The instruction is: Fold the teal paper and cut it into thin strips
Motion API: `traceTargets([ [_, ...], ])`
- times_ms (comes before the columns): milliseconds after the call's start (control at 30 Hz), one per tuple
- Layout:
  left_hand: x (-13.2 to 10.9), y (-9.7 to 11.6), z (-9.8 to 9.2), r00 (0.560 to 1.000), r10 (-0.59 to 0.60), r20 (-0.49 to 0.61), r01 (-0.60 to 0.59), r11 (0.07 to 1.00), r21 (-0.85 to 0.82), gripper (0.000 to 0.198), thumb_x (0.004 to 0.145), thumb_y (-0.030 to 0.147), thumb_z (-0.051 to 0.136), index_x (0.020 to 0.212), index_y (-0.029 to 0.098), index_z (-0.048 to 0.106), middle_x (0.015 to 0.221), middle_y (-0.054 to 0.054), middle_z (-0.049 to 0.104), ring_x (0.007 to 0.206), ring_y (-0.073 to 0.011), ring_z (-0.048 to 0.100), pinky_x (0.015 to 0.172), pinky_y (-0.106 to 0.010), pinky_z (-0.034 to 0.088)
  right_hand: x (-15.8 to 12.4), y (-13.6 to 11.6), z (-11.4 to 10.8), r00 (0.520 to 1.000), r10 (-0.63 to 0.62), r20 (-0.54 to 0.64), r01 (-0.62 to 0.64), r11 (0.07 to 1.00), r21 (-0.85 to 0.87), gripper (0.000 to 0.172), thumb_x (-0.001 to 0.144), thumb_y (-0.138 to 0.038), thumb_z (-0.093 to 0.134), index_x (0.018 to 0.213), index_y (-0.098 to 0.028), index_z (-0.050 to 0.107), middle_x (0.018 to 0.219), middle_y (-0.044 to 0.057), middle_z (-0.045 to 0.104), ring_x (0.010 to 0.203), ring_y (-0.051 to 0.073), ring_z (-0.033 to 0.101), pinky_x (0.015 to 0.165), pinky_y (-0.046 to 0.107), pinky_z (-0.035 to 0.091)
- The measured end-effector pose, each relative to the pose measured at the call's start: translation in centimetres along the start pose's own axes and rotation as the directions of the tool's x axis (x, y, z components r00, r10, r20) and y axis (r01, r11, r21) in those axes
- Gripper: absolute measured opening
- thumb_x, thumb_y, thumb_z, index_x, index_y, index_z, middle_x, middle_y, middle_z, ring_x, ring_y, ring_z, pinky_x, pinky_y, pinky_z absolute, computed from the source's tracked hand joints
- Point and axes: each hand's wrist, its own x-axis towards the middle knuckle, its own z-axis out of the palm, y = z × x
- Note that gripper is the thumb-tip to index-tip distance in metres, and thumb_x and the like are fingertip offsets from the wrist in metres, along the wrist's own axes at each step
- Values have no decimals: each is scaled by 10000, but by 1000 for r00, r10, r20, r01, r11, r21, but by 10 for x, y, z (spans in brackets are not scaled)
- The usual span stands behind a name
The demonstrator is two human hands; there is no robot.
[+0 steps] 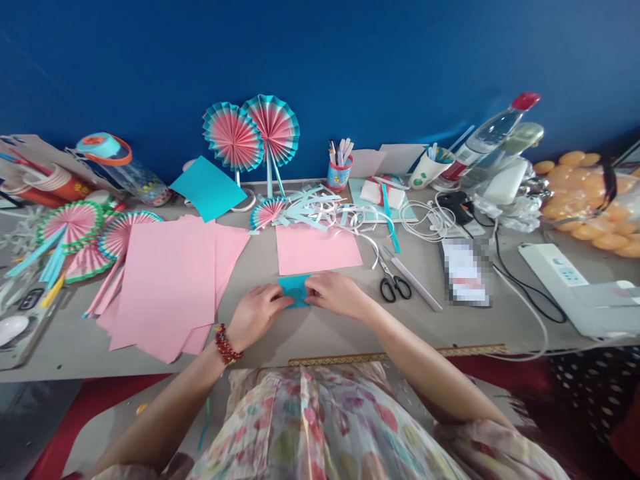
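Note:
A small piece of teal paper (296,292), apparently folded, lies on the table between my two hands. My left hand (257,312) grips its left edge, thumb and fingers closed at the paper. At the right edge, my right hand (337,295) has its fingers curled onto the same piece. Just beyond it lies a sheet of pink paper (320,250). A stack of larger pink sheets (167,287) sits to the left of my left hand. Black-handled scissors (395,283) and a pale ruler-like strip (417,285) lie to the right of my right hand.
Curled paper scraps (320,208) pile up behind the pink sheet. Pleated paper fans (233,137) lean on the blue wall, with a teal sheet (209,190) before them. Farther right are a phone (465,272), a power strip (555,267) and white cables (433,220).

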Motion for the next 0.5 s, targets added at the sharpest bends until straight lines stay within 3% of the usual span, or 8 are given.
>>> traceTargets([
  [500,-4,0,5,1000,5,-20,-4,999,44,305,1034,251,421,1187,297,680,936,-45,610,885,-194,574,817,-316,442,-3,0,7,999,-16,-29,15,999,-38,134,918,-299,674,886,-174,639,893,41,684,872,187,599,723,266,326],
])
